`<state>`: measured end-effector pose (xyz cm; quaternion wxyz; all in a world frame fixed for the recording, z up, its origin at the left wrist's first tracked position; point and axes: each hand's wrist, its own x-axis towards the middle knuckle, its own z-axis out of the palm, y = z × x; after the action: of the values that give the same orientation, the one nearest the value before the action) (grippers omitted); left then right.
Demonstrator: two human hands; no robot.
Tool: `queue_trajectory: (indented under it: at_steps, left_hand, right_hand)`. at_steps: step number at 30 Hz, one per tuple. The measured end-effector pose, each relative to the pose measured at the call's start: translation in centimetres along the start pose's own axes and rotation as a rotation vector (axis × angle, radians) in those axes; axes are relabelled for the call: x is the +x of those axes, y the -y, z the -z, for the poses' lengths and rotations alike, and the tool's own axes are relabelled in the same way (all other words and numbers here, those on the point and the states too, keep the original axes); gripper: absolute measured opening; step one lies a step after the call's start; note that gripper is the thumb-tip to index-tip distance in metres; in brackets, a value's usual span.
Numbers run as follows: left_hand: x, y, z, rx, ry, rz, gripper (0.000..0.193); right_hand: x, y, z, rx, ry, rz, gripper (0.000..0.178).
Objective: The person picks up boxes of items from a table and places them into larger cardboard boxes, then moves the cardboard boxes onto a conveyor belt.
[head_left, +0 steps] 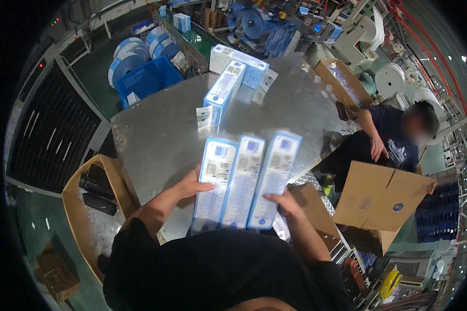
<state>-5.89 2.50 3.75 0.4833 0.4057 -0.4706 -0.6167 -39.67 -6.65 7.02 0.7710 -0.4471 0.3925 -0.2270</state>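
Note:
Three long blue-and-white cartons stand side by side between my two hands, close in front of my body. My left hand (194,184) presses the outer side of the left carton (216,179), its thumb over the printed face. On the other side, my right hand (285,202) grips the right carton (276,176), which leans a little away from the middle carton (244,181). Farther off on the metal table (161,135), a similar carton (224,90) lies with its end flap open. Behind it another carton (236,58) lies crosswise, also with a loose flap.
At the right, a co-worker (394,135) reaches over an open cardboard box (381,197). A blue crate (148,85) stands past the table's far left edge. Another cardboard box (78,207) with dark objects is at my left. An open carton tray (342,83) sits at the far right.

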Motion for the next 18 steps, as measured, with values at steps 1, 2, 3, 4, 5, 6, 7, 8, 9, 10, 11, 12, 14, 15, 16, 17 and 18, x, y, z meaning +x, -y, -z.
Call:
queue_trajectory:
  at_steps: [1, 2, 3, 4, 5, 6, 7, 8, 9, 10, 11, 12, 14, 15, 16, 17, 18]
  left_hand:
    - [0.6, -0.7, -1.3, 0.164, -0.04, -0.072, 0.082]
    - [1.1, -1.5, -2.9, 0.326, -0.08, -0.137, 0.08]
    - [1.2, -3.1, -5.3, 0.379, -0.081, -0.164, 0.076]
    - [1.5, -4.7, -7.7, 0.429, -0.081, -0.194, 0.072]
    - [1.8, -6.9, -11.2, 0.364, -0.031, -0.19, 0.066]
    - [1.5, -7.4, -14.3, 0.146, -0.009, -0.221, 0.057]
    - [0.7, -6.4, -17.3, 0.048, -0.106, -0.016, 0.062]
    - [0.2, -6.0, -19.8, -0.006, 0.029, -0.123, 0.061]
    - [-0.3, -5.1, -22.2, -0.073, 0.182, -0.224, 0.061]
    - [-1.5, -2.6, -23.8, -0.084, 0.165, -0.195, 0.058]
    - [-2.4, -1.1, -24.4, 0.008, 0.195, 0.038, 0.053]
    - [-3.2, 0.3, -24.9, 0.12, 0.242, 0.278, 0.05]
    - [-4.1, 2.2, -25.8, 0.321, 0.285, 0.525, 0.045]
    - [-4.5, 2.6, -25.6, 0.416, 0.236, 0.547, 0.043]
    - [-4.9, 2.2, -25.5, 0.423, 0.129, 0.462, 0.041]
    - [-5.5, 1.7, -24.8, 0.427, 0.0, 0.374, 0.04]
    - [-5.6, 2.0, -24.1, 0.383, -0.065, 0.332, 0.04]
  right_hand:
    - [-1.2, 1.3, 1.3, -0.114, -0.042, 0.118, 0.066]
    - [-3.0, 3.6, 2.0, -0.151, -0.09, 0.173, 0.067]
    - [-5.3, 6.2, 2.3, -0.186, -0.135, 0.225, 0.067]
    - [-8.1, 8.7, 2.7, -0.242, -0.15, 0.306, 0.066]
    - [-11.2, 10.9, 3.3, -0.303, -0.174, 0.387, 0.065]
    - [-14.2, 12.6, 4.2, -0.357, -0.168, 0.441, 0.066]
    - [-17.1, 13.8, 5.1, -0.412, -0.156, 0.491, 0.066]
    - [-19.7, 14.3, 6.5, -0.433, -0.126, 0.497, 0.067]
    - [-22.8, 14.3, 8.2, -0.455, -0.117, 0.497, 0.068]
    - [-25.3, 14.5, 9.2, -0.442, -0.065, 0.426, 0.071]
    - [-27.2, 13.7, 10.5, -0.457, -0.043, 0.35, 0.072]
    - [-28.1, 12.2, 12.8, -0.493, -0.024, 0.293, 0.072]
    - [-28.1, 5.5, 18.2, -0.62, -0.084, 0.268, 0.067]
    - [-27.7, 2.6, 18.2, -0.898, -0.382, 0.157, 0.056]
    - [-26.4, -0.1, 19.8, -1.295, -0.67, -0.181, 0.046]
    - [-26.1, -1.9, 18.5, -1.489, -0.79, 0.04, 0.043]
    - [-25.8, -4.1, 19.2, -1.547, -0.659, 0.324, 0.049]
